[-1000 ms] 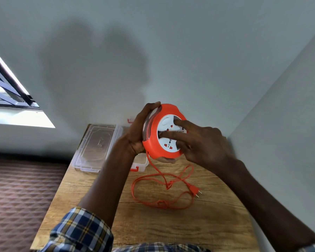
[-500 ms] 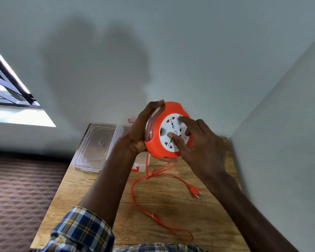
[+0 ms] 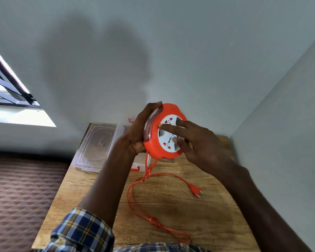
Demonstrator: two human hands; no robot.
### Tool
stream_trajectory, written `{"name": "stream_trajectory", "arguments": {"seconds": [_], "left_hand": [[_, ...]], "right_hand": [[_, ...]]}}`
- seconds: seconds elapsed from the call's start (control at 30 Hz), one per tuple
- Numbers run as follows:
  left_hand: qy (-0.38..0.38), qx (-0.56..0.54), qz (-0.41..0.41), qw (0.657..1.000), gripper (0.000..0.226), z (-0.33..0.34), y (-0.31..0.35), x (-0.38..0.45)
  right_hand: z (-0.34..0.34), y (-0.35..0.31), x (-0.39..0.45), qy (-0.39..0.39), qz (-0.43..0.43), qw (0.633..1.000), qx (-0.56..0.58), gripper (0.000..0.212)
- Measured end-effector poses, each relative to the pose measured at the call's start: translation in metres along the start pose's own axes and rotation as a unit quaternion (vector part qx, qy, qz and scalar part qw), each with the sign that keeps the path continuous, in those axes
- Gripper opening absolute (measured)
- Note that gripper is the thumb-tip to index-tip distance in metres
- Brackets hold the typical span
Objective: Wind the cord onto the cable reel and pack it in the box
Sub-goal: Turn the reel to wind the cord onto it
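Gripping the orange cable reel (image 3: 154, 140) by its rim, the left hand (image 3: 138, 132) holds it above the wooden table (image 3: 198, 215). Right hand (image 3: 198, 142) lies spread on the white socket face (image 3: 168, 136), fingertips pressing, ready to turn. Slack cord (image 3: 133, 195) hangs straight below, plug (image 3: 194, 189) nearer the right hand.

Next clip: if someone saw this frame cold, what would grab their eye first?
The bright orange cable reel, held up above the wooden table: the left hand grips its rim while the right hand lays straight fingers on the white socket face. Next, the loose orange cord trailing down onto the table, knotted in places, ending at the plug. The clear plastic lid lies at the table's far left.
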State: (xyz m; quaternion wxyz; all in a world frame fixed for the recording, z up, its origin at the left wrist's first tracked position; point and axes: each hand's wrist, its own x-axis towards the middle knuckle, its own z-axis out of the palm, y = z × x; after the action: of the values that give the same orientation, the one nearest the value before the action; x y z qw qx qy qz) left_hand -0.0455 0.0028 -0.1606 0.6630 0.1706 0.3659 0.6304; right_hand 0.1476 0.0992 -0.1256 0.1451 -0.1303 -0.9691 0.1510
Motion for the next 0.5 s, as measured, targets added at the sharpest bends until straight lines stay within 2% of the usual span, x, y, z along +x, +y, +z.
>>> {"name": "stream_trajectory", "arguments": {"seconds": [0.1, 0.23, 0.3, 0.4, 0.5], "left_hand": [[-0.005, -0.001, -0.01, 1.0, 0.062, -0.002, -0.001, -0.002], [-0.016, -0.021, -0.009, 1.0, 0.06, -0.003, -0.001, -0.003], [-0.012, -0.012, -0.014, 1.0, 0.059, -0.004, 0.0, -0.002], [0.005, 0.005, -0.03, 1.0, 0.061, -0.004, -0.001, -0.001], [0.031, 0.008, -0.025, 0.999, 0.061, -0.003, -0.002, -0.001]], "right_hand": [[-0.01, 0.005, 0.005, -0.038, -0.041, 0.998, -0.036, 0.067], [-0.018, 0.014, 0.004, -0.036, -0.08, 0.995, -0.047, 0.048], [-0.015, 0.012, 0.003, -0.032, -0.085, 0.994, -0.067, 0.047], [-0.007, 0.01, 0.003, -0.033, -0.078, 0.992, -0.091, 0.058], [0.001, 0.004, 0.003, -0.029, -0.052, 0.992, -0.114, 0.061]]}}
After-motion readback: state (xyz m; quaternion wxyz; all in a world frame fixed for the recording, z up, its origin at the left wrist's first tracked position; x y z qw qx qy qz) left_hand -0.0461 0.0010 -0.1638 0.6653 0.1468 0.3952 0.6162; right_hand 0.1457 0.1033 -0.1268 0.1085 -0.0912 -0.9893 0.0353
